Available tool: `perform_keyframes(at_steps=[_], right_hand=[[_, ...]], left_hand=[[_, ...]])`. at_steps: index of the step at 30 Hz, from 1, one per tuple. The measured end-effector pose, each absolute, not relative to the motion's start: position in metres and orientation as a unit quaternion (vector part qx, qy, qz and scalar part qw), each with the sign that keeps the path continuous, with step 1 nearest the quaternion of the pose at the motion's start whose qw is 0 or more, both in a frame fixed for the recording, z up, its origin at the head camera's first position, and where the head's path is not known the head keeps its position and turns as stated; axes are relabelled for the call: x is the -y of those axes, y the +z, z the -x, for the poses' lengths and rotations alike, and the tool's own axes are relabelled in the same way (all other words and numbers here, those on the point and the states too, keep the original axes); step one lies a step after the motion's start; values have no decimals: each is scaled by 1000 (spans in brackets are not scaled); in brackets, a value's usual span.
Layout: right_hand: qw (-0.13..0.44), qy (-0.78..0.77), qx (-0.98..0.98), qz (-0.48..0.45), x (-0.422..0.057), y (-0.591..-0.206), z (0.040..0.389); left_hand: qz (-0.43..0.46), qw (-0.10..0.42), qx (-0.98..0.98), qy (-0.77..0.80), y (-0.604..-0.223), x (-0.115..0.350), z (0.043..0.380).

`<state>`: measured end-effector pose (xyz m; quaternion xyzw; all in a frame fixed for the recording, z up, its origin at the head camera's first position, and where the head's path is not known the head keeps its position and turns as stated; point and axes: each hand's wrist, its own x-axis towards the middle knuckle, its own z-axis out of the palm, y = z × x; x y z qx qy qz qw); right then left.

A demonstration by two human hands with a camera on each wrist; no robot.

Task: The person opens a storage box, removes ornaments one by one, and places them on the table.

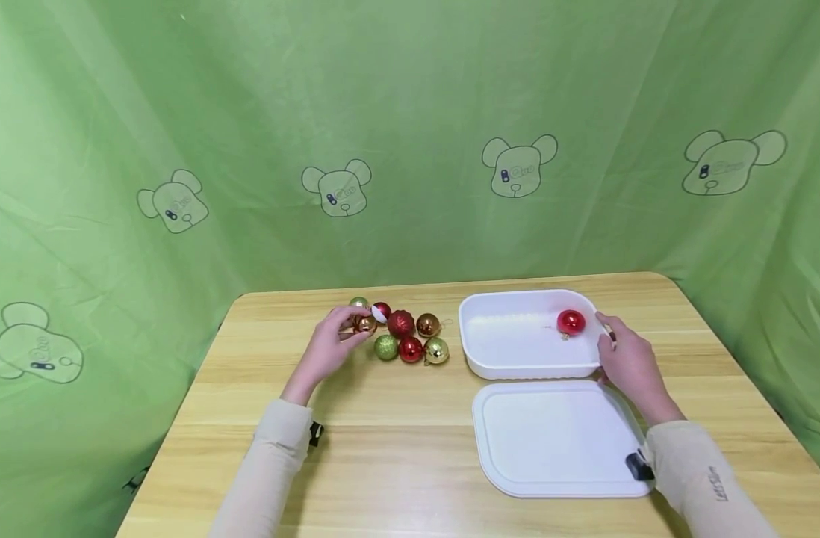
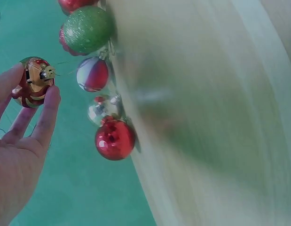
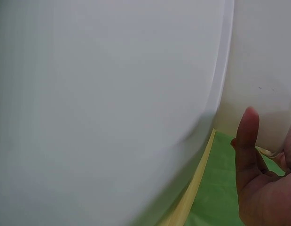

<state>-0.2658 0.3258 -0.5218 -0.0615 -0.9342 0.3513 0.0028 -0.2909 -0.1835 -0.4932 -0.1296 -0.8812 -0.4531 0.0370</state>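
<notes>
My left hand pinches a shiny gold Christmas ball between thumb and fingertips, its metal cap facing the wrist camera. Beside that hand lies a cluster of balls: a red and white one, a textured red one, a green one, a copper one and several others. At the right, my right hand grips the right side of a white plastic box, with the thumb near the rim. Inside the box sits one red ball.
A white lid lies flat on the wooden table, right in front of the box and partly under the right forearm. A green curtain with mouse-like drawings hangs behind and along both sides of the table.
</notes>
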Motion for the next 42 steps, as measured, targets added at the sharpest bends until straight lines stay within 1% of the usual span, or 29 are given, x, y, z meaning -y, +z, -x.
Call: perform_keyframes(at_steps=[10, 17, 33, 42], right_hand=[[7, 349, 935, 60, -326, -522, 267], [20, 344, 938, 49, -327, -524, 267], [14, 349, 935, 54, -326, -522, 266], [11, 347, 936, 57, -326, -522, 267]], left_hand=[[114, 29, 885, -451, -502, 188, 296], [100, 23, 889, -446, -506, 187, 300], [107, 5, 896, -431, -513, 182, 310], [107, 4, 903, -416, -516, 181, 314]])
